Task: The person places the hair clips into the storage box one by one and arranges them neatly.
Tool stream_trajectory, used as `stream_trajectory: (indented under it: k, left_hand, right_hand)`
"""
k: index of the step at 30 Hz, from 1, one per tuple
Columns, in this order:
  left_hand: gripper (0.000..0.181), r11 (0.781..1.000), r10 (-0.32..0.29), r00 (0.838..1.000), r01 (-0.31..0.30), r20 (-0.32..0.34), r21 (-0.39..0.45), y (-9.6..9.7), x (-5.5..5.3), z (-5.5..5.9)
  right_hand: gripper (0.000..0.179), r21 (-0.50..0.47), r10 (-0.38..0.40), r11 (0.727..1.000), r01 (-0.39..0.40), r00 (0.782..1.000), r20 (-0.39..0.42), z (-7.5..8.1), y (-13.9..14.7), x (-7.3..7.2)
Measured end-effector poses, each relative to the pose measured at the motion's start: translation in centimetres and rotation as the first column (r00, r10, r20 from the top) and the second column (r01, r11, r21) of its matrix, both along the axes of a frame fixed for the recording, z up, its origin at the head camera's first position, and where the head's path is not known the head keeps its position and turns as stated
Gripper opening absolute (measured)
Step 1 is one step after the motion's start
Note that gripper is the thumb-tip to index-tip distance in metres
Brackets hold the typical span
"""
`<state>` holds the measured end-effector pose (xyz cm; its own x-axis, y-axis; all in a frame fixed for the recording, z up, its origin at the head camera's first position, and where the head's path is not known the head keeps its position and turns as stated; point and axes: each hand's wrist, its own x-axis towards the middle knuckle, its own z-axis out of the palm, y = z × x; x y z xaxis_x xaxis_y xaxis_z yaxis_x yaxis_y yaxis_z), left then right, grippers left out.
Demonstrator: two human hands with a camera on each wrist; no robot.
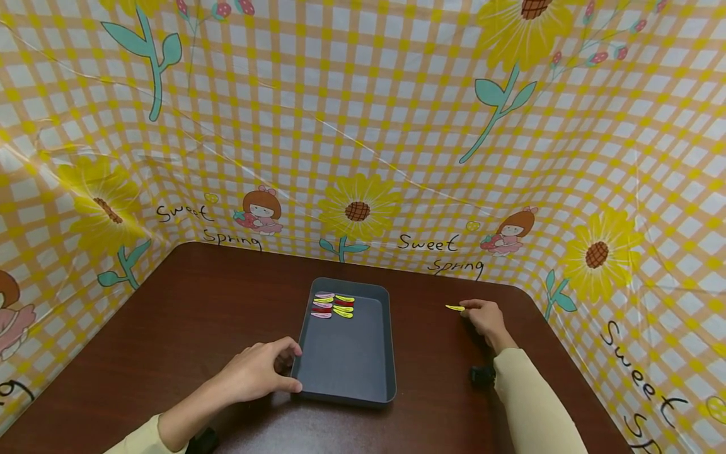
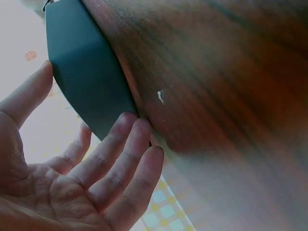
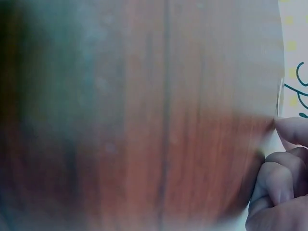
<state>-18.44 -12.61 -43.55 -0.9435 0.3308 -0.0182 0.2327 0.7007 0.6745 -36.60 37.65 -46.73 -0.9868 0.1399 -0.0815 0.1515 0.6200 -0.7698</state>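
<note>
A dark grey rectangular tray (image 1: 346, 359) lies on the table with two columns of hair clips in its far left part. Pink clips (image 1: 321, 315), yellow clips (image 1: 343, 313) and red clips (image 1: 344, 304) lie side by side there. My left hand (image 1: 255, 372) is at the tray's near left side, thumb by the front corner. The left wrist view shows its loosely bent fingers (image 2: 127, 120) against the outer wall. Right of the tray, my right hand (image 1: 484, 318) pinches one yellow hair clip (image 1: 454, 308) by its end; the right wrist view shows that clip (image 3: 280, 96) edge-on.
The brown wooden table (image 1: 227, 296) extends on both sides of the tray. A checked cloth (image 1: 363, 126) with flowers hangs around its back and sides. Dark wrist devices (image 1: 482, 376) sit under the forearms.
</note>
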Motion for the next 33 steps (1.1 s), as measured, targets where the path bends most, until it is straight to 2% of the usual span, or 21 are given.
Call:
stream_trajectory:
  k: [8,14,21,26,33]
  left_hand:
    - [0.051,1.0,0.009,1.0,-0.009,0.002,-0.006,0.03,0.0,0.0]
    - [0.051,1.0,0.012,1.0,-0.012,-0.002,-0.009,-0.01,-0.11,-0.2]
    - [0.052,1.0,0.001,1.0,-0.001,-0.007,-0.007,-0.01,-0.15,-0.26]
    - [0.052,1.0,-0.008,1.0,0.008,-0.014,-0.004,-0.01,-0.17,-0.23]
    - [0.052,1.0,-0.006,1.0,0.005,-0.016,-0.005,-0.01,-0.02,-0.12]
  right_hand:
    - [0.034,0.048,-0.003,0.999,0.005,0.999,-0.049,-0.45,0.2,-0.11]
    - [0.03,0.063,-0.023,0.998,0.026,0.998,-0.055,-0.36,0.03,-0.02]
    - [0.028,0.151,-0.009,0.988,0.022,0.996,-0.086,-0.22,-0.21,0.51]
    - [0.027,0.149,-0.012,0.989,0.024,0.996,-0.085,-0.29,-0.11,0.52]
    - [0.028,0.08,-0.031,0.996,0.036,0.997,-0.065,0.09,-0.11,0.48]
